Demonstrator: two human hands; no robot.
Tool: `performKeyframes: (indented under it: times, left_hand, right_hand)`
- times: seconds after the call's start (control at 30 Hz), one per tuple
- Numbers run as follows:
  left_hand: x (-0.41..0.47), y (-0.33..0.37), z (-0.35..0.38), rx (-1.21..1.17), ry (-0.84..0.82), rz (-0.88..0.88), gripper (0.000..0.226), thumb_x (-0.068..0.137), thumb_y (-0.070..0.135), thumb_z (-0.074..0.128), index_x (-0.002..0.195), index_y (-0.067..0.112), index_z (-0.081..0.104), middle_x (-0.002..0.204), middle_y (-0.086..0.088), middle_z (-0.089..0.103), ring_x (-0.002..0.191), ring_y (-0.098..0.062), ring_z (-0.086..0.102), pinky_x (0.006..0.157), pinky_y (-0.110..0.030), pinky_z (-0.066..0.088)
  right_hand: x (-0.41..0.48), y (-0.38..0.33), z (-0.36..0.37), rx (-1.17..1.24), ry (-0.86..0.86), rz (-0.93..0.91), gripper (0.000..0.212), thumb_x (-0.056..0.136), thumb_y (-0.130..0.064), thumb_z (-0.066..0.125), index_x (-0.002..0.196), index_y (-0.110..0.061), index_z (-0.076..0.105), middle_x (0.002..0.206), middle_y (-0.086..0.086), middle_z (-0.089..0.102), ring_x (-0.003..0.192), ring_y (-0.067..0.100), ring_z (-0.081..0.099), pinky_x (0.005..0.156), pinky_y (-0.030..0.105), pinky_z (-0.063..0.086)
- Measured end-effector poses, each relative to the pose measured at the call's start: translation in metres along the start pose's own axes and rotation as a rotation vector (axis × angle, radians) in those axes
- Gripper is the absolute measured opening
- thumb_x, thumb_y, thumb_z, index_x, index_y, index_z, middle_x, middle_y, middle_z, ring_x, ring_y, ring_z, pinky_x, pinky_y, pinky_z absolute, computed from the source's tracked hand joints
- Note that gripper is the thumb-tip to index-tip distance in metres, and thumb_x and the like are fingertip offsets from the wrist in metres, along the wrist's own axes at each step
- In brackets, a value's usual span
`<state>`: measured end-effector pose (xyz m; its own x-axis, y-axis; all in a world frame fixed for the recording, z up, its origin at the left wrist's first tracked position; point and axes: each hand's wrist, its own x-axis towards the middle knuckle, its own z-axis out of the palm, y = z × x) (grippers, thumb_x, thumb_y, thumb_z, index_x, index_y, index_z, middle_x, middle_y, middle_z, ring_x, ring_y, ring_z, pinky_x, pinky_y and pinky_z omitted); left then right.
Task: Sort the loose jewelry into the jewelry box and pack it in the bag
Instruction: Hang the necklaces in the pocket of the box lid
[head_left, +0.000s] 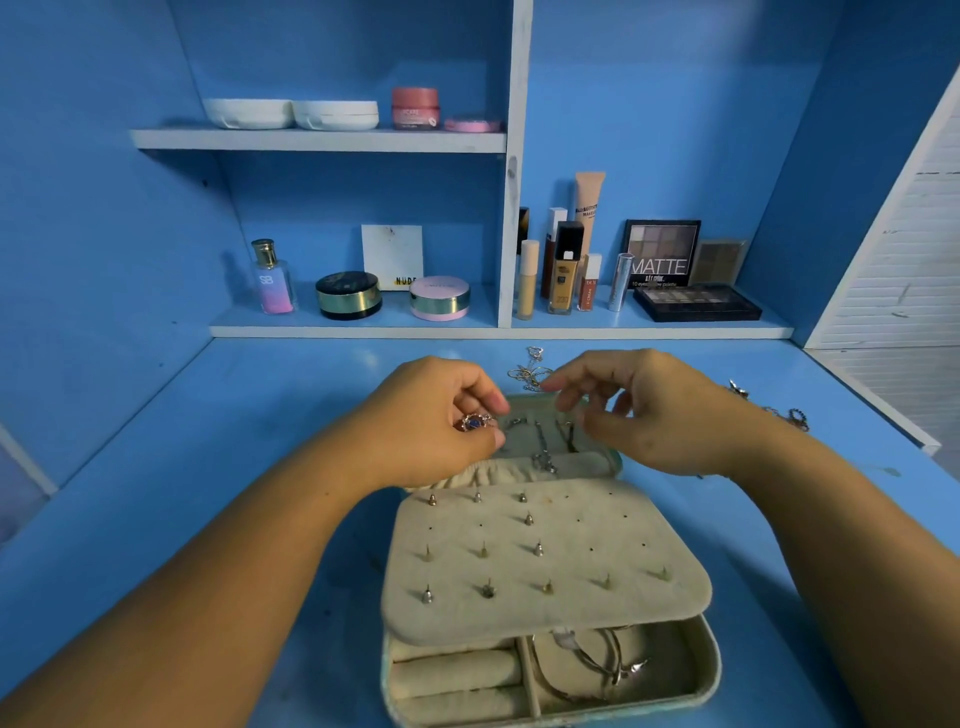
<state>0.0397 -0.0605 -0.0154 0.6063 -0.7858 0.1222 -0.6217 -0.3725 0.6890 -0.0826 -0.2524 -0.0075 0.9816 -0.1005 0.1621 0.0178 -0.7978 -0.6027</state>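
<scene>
Both hands hang over the open jewelry box (714, 670), your left hand (431, 421) pinching a blue-stone ring (474, 422) that a loose grip could drop among the chains (543, 447) beneath, your right hand (654, 415) half-curled, its hold unclear.

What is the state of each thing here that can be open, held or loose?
jewelry box: open, lid laid back
earring panel: folded down over the box, holds studs
ring: pinched by the left hand
right hand: above the lid, grip unclear
necklaces: loose on the table
</scene>
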Motion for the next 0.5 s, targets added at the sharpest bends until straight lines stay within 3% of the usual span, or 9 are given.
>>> performKeyframes:
  times: [0.13,0.3,0.5]
  left_hand:
    - [-0.002,0.005,0.000,-0.142,-0.081,-0.029,0.023,0.077,0.010,0.079,0.091,0.022,0.067,0.083,0.002,0.070,0.066,-0.007,0.063,0.072,-0.027,0.056]
    - [-0.004,0.011,-0.003,-0.287,-0.174,-0.045,0.024,0.079,-0.001,0.075,0.094,0.016,0.065,0.087,0.000,0.073,0.072,-0.007,0.066,0.072,-0.018,0.055]
    - [-0.005,0.010,-0.006,-0.209,-0.173,-0.038,0.020,0.083,0.000,0.070,0.092,0.017,0.066,0.089,0.001,0.074,0.074,-0.004,0.067,0.073,-0.016,0.054]
  right_hand:
    - [0.003,-0.004,0.014,-0.116,-0.066,-0.010,0.032,0.084,-0.022,0.068,0.115,-0.029,0.066,0.093,-0.018,0.062,0.084,0.000,0.055,0.072,0.008,0.041]
    - [0.006,-0.008,0.022,-0.074,-0.077,-0.071,0.018,0.084,-0.030,0.070,0.102,-0.031,0.069,0.089,-0.018,0.059,0.085,-0.002,0.053,0.071,0.006,0.039]
    - [0.007,-0.006,0.022,-0.048,-0.080,-0.049,0.013,0.086,-0.029,0.067,0.096,-0.024,0.073,0.087,-0.013,0.063,0.080,0.003,0.057,0.073,0.018,0.046]
